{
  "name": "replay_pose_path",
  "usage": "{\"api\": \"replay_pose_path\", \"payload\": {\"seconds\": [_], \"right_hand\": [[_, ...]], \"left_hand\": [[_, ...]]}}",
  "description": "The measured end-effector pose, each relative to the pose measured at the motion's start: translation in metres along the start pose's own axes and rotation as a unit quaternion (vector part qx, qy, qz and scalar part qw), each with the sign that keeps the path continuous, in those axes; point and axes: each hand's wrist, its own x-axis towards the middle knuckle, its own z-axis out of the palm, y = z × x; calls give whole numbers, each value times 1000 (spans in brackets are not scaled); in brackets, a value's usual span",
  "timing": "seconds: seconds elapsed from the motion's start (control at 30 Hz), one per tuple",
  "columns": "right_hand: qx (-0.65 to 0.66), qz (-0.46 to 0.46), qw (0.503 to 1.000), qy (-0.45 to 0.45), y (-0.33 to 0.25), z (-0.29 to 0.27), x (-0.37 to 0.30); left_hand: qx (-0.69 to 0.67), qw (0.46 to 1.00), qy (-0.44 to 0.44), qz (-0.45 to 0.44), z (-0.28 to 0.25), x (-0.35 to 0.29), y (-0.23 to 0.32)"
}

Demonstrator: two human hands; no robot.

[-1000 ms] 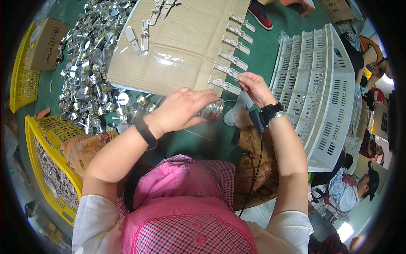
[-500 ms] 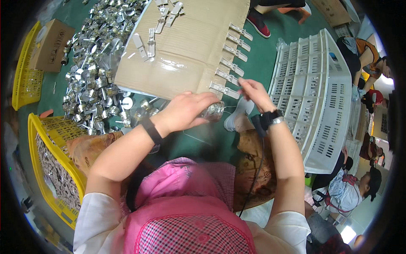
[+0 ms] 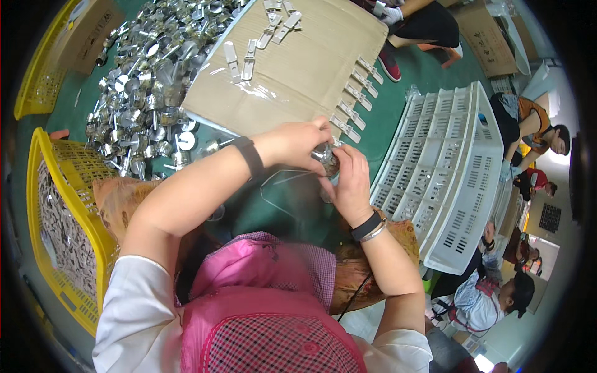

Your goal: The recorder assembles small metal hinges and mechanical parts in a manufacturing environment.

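My left hand (image 3: 305, 144) is curled round a shiny, round metal-looking part (image 3: 323, 153), in front of the near right corner of a cardboard sheet (image 3: 298, 81). My right hand (image 3: 349, 180) meets it there, thumb and fingers closed against the same part; whether anything else is between these fingers is hidden. Several pale grey plastic clips (image 3: 352, 114) line the sheet's right edge, and the nearest one is partly behind my hands. More loose clips (image 3: 249, 59) lie near the sheet's far left.
A large heap of metal parts with round heads and rods (image 3: 152, 93) covers the green surface at left. Yellow baskets (image 3: 102, 227) stand on the left side. White slotted crates (image 3: 457, 180) lean at right. Another person's gloved hand (image 3: 390, 13) is beyond the sheet; others sit at far right.
My right hand has left the clips along the edge and come in to the round metal part. My left hand has moved slightly right with that part. The whole view has shifted.
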Motion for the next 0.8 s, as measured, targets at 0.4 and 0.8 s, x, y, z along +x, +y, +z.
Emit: {"api": "replay_pose_path", "payload": {"seconds": [0.4,0.8], "right_hand": [[71,49,992,-92,17,-18,42],[148,101,955,-236,49,-44,91]], "left_hand": [[-84,990,104,-41,7,-12,-7],[-44,993,105,-26,-14,18,-14]]}}
